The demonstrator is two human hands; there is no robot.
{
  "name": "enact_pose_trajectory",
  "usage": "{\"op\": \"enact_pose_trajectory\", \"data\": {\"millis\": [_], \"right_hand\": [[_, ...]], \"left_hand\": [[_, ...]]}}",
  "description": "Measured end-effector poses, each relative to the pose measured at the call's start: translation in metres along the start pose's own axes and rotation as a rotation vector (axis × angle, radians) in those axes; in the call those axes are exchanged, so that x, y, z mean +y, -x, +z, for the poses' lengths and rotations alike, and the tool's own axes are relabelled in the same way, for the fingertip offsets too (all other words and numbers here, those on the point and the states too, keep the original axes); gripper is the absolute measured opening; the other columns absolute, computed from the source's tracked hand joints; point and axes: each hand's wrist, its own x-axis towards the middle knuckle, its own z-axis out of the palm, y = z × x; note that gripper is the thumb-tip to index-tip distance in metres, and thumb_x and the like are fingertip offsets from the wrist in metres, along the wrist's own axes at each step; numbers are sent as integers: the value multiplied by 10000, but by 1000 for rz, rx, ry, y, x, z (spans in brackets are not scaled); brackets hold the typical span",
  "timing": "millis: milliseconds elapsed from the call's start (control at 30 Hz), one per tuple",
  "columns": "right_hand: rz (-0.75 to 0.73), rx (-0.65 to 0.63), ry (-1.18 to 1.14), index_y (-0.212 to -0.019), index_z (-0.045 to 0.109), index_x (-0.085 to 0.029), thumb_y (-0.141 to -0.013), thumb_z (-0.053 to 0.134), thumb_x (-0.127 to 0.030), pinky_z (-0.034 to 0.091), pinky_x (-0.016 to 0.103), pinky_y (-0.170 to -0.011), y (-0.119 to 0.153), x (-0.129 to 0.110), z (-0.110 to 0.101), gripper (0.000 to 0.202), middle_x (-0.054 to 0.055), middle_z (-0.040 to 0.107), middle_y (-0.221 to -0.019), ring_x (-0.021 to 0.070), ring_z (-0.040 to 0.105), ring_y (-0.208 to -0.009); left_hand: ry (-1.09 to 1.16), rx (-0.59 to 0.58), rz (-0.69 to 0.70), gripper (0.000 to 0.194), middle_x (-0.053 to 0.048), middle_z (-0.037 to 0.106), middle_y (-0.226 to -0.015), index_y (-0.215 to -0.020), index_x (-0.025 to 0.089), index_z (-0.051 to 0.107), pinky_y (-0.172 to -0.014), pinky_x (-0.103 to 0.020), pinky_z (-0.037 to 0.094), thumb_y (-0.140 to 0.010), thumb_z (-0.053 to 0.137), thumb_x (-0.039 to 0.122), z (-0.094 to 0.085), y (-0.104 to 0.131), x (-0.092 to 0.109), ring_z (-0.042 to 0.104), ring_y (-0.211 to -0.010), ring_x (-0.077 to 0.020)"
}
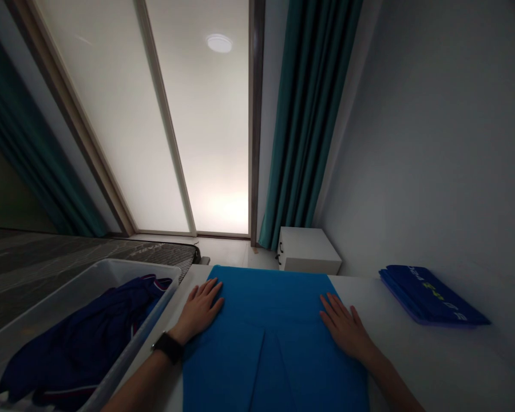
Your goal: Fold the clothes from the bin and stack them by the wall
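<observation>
A bright blue piece of clothing (270,303) lies flat on the white table, with folded flaps meeting near its middle. My left hand (201,309) rests on its left edge, fingers spread and pointing away from me; a dark watch is on that wrist. On the opposite edge lies my right hand (344,325), flat with the fingers stretched out. Neither hand grips the cloth. The near end of the garment runs out of the bottom of the view, so its full shape is hidden.
Left of the table stands a translucent plastic bin (111,266) holding dark blue clothes (90,332) with striped trim. Folded dark blue cloth (429,294) with printed lettering sits at the table's right. Beyond are a white cabinet (309,246), teal curtains (311,114) and frosted sliding doors (206,131).
</observation>
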Motion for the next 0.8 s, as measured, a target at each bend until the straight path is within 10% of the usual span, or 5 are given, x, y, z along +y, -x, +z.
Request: {"op": "enact_pose_trajectory", "data": {"millis": [467, 800], "right_hand": [[9, 155, 53, -1517, 319, -259, -950, 204, -532, 101, 504, -1193, -17, -2, 21, 639, 33, 228, -1604, 235, 179, -1476], [11, 203, 31, -1516, 323, -267, -934, 182, -552, 103, 518, -1189, -19, 0, 28, 663, 25, 249, -1597, 243, 200, -1471]], "left_hand": [[160, 100, -379, 269, -147, 694, -1071, -961, 141, 680, -776, -295, 448, -889, 534, 356, -23, -95, -24, 654, -960, -254], [396, 132, -346, 136, -86, 723, -856, -811, 138, 673, -666, -239, 430, -828, 583, 239, -31, -101, -8, 663, -828, -198]]}}
